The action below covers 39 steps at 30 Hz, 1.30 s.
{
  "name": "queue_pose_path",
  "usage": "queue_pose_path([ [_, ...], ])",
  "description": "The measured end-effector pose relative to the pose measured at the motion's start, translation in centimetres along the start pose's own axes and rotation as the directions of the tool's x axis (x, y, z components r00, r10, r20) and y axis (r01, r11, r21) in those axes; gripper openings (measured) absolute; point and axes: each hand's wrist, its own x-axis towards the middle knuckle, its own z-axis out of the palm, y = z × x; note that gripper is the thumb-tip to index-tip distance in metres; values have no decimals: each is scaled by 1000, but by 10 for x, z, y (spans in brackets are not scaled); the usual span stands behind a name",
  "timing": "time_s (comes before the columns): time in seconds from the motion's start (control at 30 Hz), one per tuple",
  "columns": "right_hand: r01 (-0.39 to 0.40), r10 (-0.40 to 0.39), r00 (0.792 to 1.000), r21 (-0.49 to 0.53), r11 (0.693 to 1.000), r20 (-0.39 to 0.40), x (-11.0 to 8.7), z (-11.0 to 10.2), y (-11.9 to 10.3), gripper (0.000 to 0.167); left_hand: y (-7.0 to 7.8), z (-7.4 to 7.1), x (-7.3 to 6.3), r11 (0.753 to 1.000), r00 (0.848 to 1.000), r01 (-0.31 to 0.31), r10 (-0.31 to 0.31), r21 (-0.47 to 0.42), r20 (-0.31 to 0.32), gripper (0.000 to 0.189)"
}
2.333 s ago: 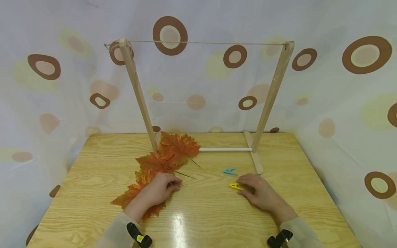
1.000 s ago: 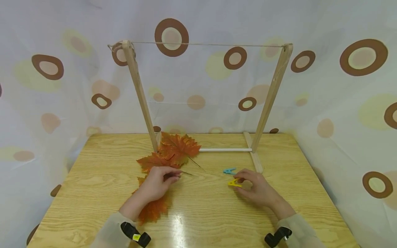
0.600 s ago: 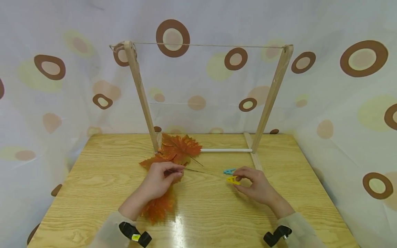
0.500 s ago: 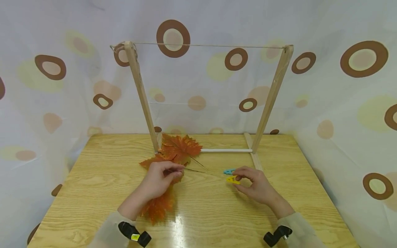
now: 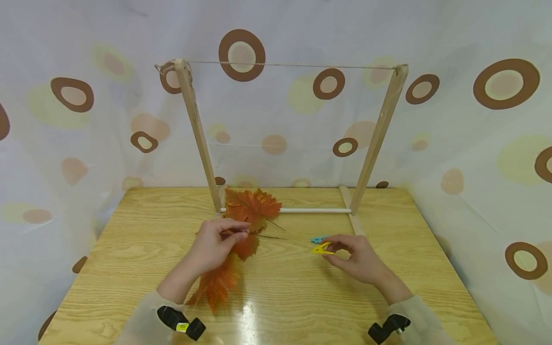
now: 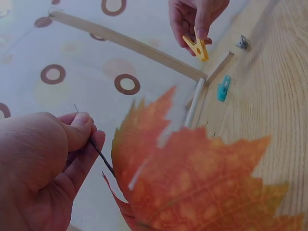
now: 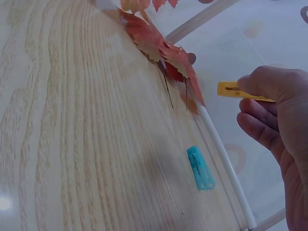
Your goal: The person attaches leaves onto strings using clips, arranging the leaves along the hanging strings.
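Fingers (image 5: pixel 345 241) curled, right hand (image 5: pixel 359 258) pinches a yellow clip (image 5: pixel 319 249).

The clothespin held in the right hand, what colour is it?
Yellow: the clothespin in the right hand shows its colour best in the head view.

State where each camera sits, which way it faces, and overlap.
Head: on the head, facing forward and down at table and wooden frame; shows left hand, right hand, sleeves.
Left wrist: on that wrist, facing an orange leaf and pinched stem; shows both hands.
Right wrist: on that wrist, facing table and blue clip; shows right hand.
Wrist views share blue clip, yellow clip.
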Motion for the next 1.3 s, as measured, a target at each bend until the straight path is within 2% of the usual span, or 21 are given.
queue_pose_path([
  [0.37,10,-10,1000,25,1000,-1,6,-4,-6,47,13,-14,4,995,998,63,-64,-80,-8,16],
  [0.7,17,-17,999,13,1000,-28,7,-6,-7,50,32,-27,6,988,998,64,-65,-140,2,9],
  [0.83,-25,26,999,12,1000,-48,8,-8,-10,52,39,-30,8,990,999,47,-49,-129,-11,5],
  [1.03,-92,91,995,-8,996,-47,12,-13,-16,45,45,-37,9,991,998,47,-52,-128,-35,3],
  [1.2,-98,97,995,-23,995,-35,17,-20,-22,40,48,-41,13,991,997,58,-63,-119,-41,6],
  [1.3,-99,100,995,14,995,-25,20,-25,-25,35,51,-44,17,991,996,71,-77,-111,-51,10],
])
